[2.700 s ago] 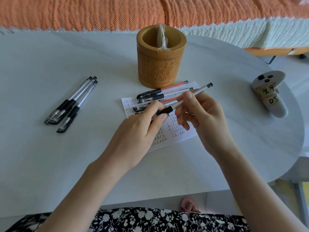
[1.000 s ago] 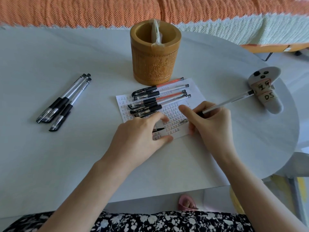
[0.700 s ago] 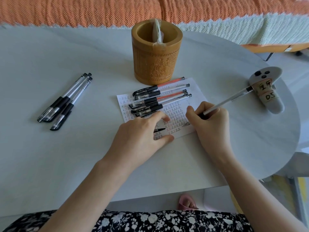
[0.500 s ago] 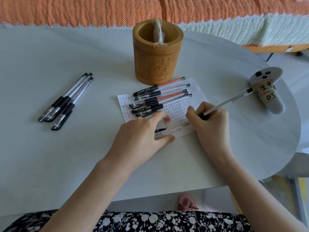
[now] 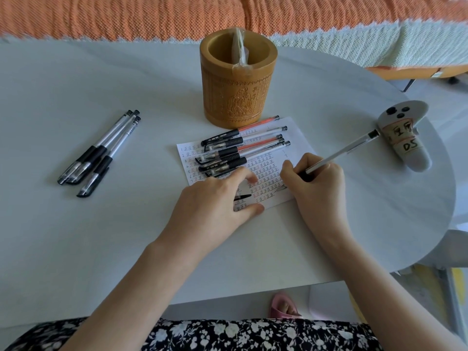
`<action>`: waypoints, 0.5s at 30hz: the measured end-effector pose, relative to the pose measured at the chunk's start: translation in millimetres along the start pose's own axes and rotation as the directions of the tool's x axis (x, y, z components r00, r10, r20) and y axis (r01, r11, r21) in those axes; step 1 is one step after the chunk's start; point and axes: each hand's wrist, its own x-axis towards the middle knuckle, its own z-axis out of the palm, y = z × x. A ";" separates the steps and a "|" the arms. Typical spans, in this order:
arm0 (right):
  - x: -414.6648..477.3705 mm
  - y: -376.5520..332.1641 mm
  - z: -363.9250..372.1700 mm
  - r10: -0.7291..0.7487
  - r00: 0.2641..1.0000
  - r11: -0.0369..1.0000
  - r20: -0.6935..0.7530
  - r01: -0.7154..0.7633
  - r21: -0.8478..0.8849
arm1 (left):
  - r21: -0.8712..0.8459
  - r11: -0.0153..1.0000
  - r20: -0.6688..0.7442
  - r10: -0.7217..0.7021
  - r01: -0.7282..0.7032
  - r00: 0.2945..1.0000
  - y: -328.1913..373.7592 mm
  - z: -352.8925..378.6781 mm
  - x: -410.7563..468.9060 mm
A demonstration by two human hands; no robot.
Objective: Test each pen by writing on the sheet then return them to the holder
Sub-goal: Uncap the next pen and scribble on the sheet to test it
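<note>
Cap's off: my right hand (image 5: 319,188) now grips the pen (image 5: 339,153), tip down on the sheet (image 5: 291,138), centre right. Left hand (image 5: 215,206) lies flat, pinning it, cap (image 5: 243,197) beneath. Writing test begun; holder (image 5: 238,97) waits upper centre.

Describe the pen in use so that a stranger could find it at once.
Find the carved bamboo pen holder; a written sheet lies before it. At the sheet's right edge the right hand grips one clear pen, the only one slanting up, not lying flat.
</note>
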 end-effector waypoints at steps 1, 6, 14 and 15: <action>0.4 0.3 0.0 -0.004 1.000 1.000 -0.003 0.004 -0.007 | -0.002 1.000 -0.002 0.002 -0.002 1.000 0.0 -0.2 0.1; 0.1 0.6 -1.0 -0.008 1.000 1.000 0.003 0.008 0.003 | -0.002 1.000 -0.002 0.006 -0.006 1.000 0.3 -0.5 0.1; -0.2 -0.4 -0.9 -0.012 0.999 1.000 0.030 0.012 0.001 | 0.006 1.000 0.001 0.006 -0.006 1.000 0.1 -0.7 0.5; -0.1 -0.6 -0.8 -0.015 0.999 1.000 0.032 0.015 -0.002 | 0.008 1.000 0.001 0.007 -0.007 1.000 0.1 -0.7 0.4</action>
